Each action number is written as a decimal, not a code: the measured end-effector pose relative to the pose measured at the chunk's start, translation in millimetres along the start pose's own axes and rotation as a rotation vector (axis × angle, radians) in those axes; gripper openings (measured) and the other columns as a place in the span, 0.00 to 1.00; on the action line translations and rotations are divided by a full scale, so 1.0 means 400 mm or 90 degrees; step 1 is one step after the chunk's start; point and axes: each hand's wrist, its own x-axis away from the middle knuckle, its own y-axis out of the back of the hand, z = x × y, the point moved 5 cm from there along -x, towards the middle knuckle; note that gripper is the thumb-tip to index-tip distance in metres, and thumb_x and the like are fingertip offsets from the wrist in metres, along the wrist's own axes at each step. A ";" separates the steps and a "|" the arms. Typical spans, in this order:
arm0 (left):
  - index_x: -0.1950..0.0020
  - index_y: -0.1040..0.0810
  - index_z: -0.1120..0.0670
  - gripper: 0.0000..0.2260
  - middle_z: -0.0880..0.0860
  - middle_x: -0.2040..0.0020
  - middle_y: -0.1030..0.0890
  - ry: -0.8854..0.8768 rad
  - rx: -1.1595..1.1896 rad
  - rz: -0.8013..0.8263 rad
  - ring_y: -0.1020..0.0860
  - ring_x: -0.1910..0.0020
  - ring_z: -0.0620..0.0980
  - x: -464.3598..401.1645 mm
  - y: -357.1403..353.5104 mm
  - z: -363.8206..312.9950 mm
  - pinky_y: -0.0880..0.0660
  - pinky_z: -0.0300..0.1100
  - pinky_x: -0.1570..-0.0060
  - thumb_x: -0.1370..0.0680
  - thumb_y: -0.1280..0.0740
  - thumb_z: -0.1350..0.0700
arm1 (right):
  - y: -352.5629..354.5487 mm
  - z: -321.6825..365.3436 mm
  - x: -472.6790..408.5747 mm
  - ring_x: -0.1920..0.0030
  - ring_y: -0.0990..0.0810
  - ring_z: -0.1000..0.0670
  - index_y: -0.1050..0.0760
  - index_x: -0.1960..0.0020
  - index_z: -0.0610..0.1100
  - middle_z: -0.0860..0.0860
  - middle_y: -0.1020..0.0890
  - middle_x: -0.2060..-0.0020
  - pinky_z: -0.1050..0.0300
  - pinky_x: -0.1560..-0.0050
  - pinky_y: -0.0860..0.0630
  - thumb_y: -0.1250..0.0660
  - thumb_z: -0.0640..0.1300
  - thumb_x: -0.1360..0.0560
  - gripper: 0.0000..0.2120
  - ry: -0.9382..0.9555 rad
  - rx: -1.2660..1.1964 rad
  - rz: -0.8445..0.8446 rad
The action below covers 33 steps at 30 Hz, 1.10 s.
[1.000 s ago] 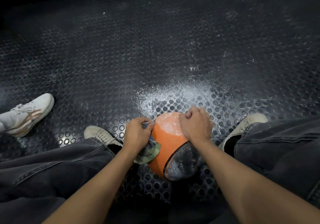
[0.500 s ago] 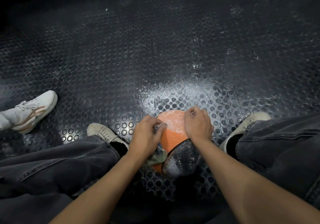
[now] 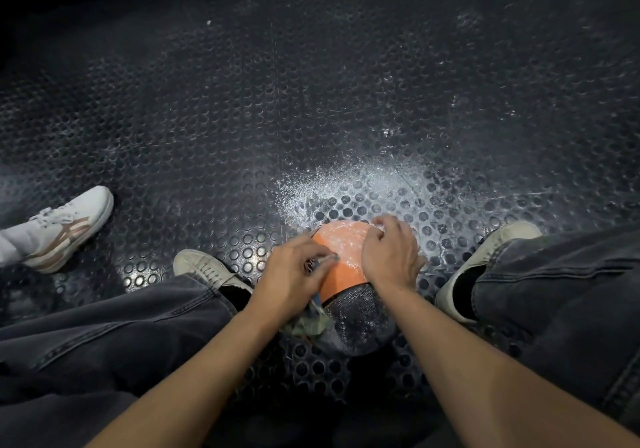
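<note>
Two hands on the orange pot (image 3: 343, 267): left hand (image 3: 298, 276) at 9 o'clock, fingers pinching a small tool (image 3: 323, 260); right hand (image 3: 389, 257) at 2 o'clock, fingers curled gripping it.

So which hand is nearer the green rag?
Left. The left hand, pinching a small tool, is directly above the rag; the right hand grips the ball on its other side, clear of the rag.

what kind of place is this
Probably a gym or workshop floor: black studded rubber matting, white dust scattered over it, and an orange ball-like object being scraped with a small tool.
</note>
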 end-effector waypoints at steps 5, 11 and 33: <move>0.46 0.18 0.57 0.10 0.50 0.51 0.21 0.142 -0.037 -0.081 0.27 0.55 0.44 -0.064 0.025 0.054 0.32 0.33 0.53 0.22 0.32 0.52 | -0.014 0.030 -0.015 0.53 0.22 0.48 0.22 0.47 0.50 0.52 0.21 0.55 0.45 0.41 0.26 0.45 0.51 0.18 0.14 0.085 0.053 0.044; 0.48 0.18 0.56 0.10 0.49 0.53 0.21 0.056 -0.026 -0.020 0.26 0.56 0.43 -0.049 0.016 0.035 0.30 0.33 0.54 0.23 0.32 0.51 | -0.009 0.019 -0.004 0.43 0.30 0.54 0.23 0.41 0.53 0.56 0.26 0.43 0.45 0.31 0.35 0.43 0.49 0.18 0.11 0.094 -0.002 0.043; 0.51 0.16 0.55 0.07 0.48 0.56 0.21 -0.026 -0.056 -0.064 0.23 0.61 0.46 -0.014 0.016 -0.005 0.23 0.45 0.55 0.22 0.31 0.54 | -0.028 0.060 0.020 0.47 0.30 0.55 0.23 0.41 0.53 0.55 0.22 0.42 0.53 0.39 0.39 0.45 0.51 0.17 0.12 0.101 0.002 0.030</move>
